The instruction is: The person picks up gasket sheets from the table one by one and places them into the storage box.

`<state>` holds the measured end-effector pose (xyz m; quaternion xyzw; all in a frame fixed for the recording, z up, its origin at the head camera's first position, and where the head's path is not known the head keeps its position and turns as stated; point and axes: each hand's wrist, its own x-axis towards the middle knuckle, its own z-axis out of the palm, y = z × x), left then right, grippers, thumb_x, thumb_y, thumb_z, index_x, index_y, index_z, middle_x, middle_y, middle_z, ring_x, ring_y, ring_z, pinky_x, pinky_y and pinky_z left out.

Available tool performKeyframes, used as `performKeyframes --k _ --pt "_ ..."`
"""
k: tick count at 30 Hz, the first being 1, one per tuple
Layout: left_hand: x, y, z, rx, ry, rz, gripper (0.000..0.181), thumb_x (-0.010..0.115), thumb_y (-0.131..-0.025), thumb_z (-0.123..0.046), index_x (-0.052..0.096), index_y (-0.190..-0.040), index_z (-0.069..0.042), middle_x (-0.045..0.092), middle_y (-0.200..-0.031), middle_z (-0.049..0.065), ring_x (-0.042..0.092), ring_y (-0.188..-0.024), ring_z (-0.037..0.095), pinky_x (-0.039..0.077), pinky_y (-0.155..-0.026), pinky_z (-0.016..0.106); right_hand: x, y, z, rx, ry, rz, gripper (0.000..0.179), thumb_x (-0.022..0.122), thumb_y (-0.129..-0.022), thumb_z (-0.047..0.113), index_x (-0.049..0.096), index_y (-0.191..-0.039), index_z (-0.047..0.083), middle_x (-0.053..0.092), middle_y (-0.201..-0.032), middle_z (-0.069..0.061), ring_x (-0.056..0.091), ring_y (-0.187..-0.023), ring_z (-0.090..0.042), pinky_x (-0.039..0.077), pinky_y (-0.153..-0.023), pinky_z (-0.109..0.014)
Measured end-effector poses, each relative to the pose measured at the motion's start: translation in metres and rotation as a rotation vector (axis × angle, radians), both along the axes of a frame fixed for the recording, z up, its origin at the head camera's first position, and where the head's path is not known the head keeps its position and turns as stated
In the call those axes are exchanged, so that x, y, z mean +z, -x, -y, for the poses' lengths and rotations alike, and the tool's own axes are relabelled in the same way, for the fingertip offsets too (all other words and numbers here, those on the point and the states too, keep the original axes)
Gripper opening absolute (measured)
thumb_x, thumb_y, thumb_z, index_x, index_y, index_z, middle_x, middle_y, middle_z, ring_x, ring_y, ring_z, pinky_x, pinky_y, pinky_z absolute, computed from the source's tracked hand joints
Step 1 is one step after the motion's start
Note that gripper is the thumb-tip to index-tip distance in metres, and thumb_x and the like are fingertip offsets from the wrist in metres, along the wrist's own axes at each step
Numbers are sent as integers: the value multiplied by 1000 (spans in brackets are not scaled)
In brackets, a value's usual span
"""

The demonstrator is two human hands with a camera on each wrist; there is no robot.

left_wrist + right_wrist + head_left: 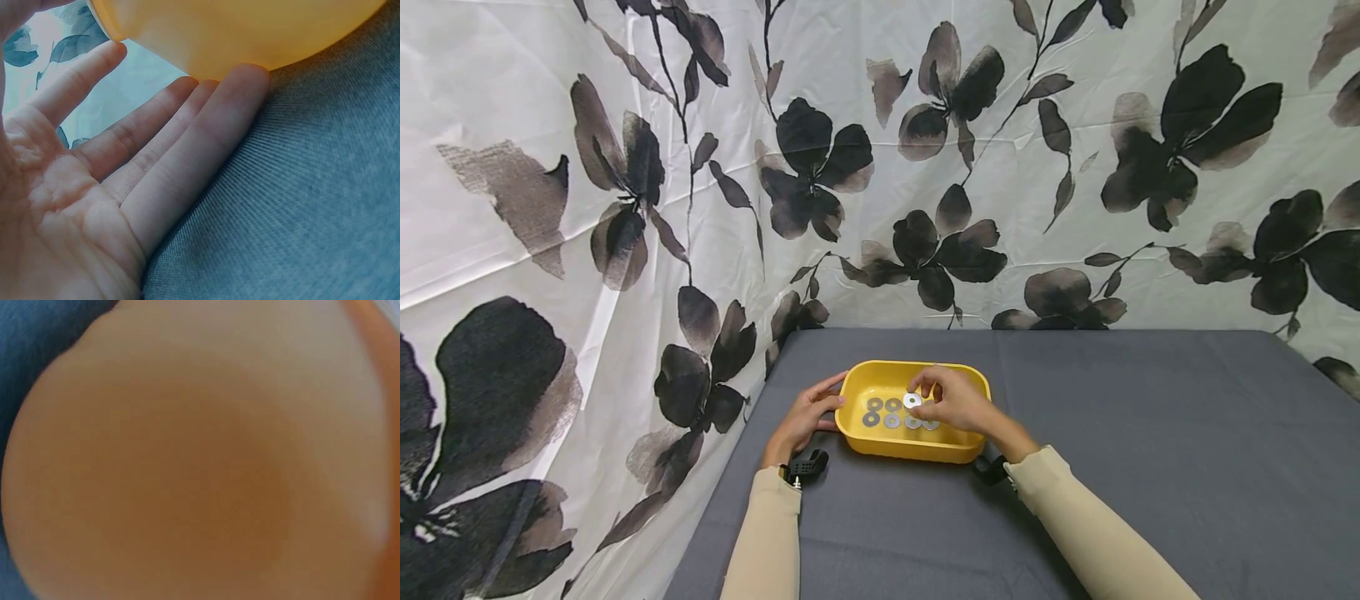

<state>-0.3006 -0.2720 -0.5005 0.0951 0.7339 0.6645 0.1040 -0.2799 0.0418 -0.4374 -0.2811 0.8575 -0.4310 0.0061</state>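
A yellow plastic tub sits on the grey cloth. Several flat metal washers lie in two rows on its floor. Between thumb and fingers, my right hand pinches one bright washer over the others, partly covering those at the right. My left hand is at the tub's left end. In the left wrist view, its straight fingers touch the outer tub wall. The blurred tub wall fills most of the right wrist view, hiding the right hand's fingers there.
A grey cloth covers the table beneath the tub. White fabric with dark flowers hangs behind the table and along its left side. Black wrist devices are worn on both arms near the tub's front.
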Motion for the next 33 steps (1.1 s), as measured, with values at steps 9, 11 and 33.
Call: performKeyframes --k 9,11,33 --pt "-1 1 0 4 -4 12 55 64 -100 -16 50 -153 -24 58 -141 24 68 -103 18 65 -80 40 -4 6 17 14 -46 6 25 84 -83 16 72 -105 14 61 -88 -4 52 -71 -16 45 -63 -25" --pt "-2 1 0 6 -4 13 56 64 -100 -17 50 -153 -24 59 -140 24 68 -103 18 64 -80 40 -6 8 22 21 -54 -6 25 84 -82 15 72 -104 13 61 -87 -4 52 -71 -14 45 -63 -24" --pt "-2 2 -1 16 -9 10 54 63 -99 -15 52 -152 -24 61 -136 20 68 -102 18 64 -81 42 -23 15 54 63 -178 120 20 86 -82 14 74 -97 16 63 -86 0 55 -78 -15 47 -70 -28"
